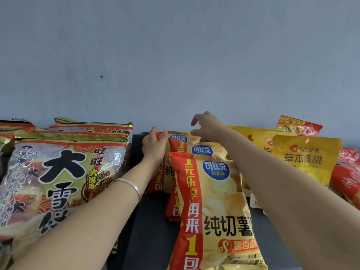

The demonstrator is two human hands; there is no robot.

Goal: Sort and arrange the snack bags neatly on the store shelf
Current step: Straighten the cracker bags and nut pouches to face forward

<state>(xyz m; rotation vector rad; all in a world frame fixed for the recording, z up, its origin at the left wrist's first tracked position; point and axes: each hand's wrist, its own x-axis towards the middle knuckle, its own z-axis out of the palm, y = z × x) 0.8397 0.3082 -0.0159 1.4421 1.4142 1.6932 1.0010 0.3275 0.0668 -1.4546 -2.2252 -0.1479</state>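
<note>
Dark shelf [152, 230]; left hand [153, 147] grips glossy chip bag [178, 137], right hand [208, 125] perhaps loose.

From my feed I saw a plain pale blue-grey wall [175, 55] filling the upper half of the view, evenly lit and faintly scuffed, with one small dark speck [101, 76] left of centre, and below it the dark grey shelf [150, 230] meeting its foot.

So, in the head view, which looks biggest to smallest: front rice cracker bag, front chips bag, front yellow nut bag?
1. front rice cracker bag
2. front chips bag, nearly alike; both partly cut off
3. front yellow nut bag, though farther back
</note>
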